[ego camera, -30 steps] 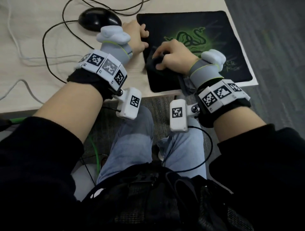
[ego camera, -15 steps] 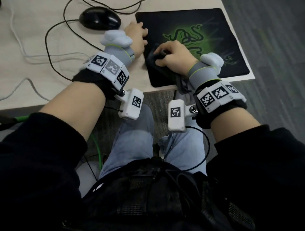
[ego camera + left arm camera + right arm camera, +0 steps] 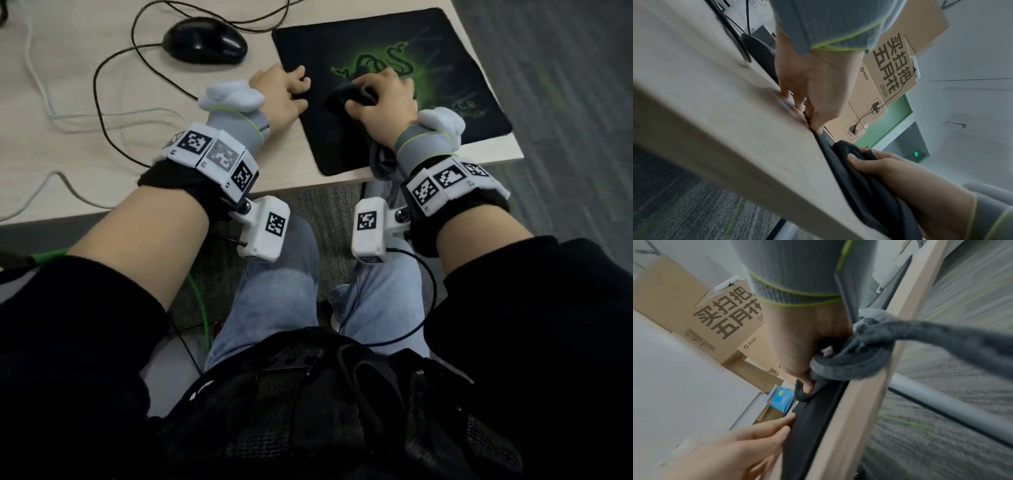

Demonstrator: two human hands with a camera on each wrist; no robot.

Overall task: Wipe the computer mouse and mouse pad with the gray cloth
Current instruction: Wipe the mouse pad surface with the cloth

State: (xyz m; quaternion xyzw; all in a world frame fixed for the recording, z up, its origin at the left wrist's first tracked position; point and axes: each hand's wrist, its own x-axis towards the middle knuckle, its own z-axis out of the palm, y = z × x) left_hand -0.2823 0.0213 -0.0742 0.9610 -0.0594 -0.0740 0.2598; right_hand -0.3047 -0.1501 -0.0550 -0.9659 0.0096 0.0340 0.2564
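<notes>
A black mouse pad (image 3: 455,51) with a green snake logo lies at the desk's right corner. My right hand (image 3: 380,99) grips the bunched gray cloth (image 3: 342,97) and presses it onto the pad beside the logo. In the right wrist view the cloth (image 3: 859,360) is wadded under my right hand (image 3: 801,345), and a tail trails off over the desk edge. My left hand (image 3: 284,90) rests on the pad's left edge with its fingertips (image 3: 813,123) pressing down; its fingers (image 3: 766,431) lie fairly straight. The black mouse (image 3: 205,41) sits on the bare desk left of the pad, untouched.
Black and white cables (image 3: 113,89) loop over the beige desk (image 3: 85,154) left of the mouse. The desk's near edge (image 3: 301,186) is close to my wrists, with my knees below. Cardboard boxes (image 3: 894,61) stand behind the desk. A grey table leg (image 3: 941,399) crosses the carpet.
My right hand has slid the cloth away from the pad's near left part up toward the green logo. The left hand has stayed on the pad's left edge.
</notes>
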